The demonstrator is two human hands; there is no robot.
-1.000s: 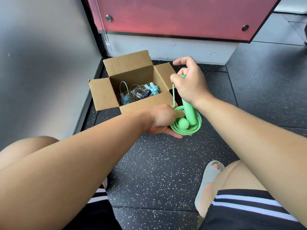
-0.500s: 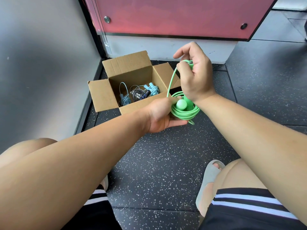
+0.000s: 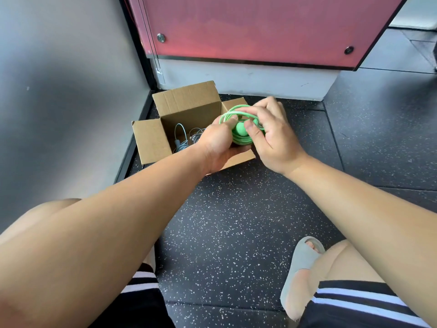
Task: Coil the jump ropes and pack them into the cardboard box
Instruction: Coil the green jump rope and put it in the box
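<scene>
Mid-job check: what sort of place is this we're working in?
Probably a gym or fitness room: black rubber floor tiles flecked with white, a red wall panel with round metal fasteners, and a green coiled jump rope held beside an open brown cardboard box with other ropes inside.

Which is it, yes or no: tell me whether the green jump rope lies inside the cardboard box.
No: the left hand and right hand grip the coiled green jump rope, not set down in the cardboard box.

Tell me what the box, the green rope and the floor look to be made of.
The box: corrugated cardboard, matte brown, with ribbed flaps. The green rope: smooth, slightly glossy cord, likely plastic or rubber. The floor: black speckled matting, probably rubber.
</scene>
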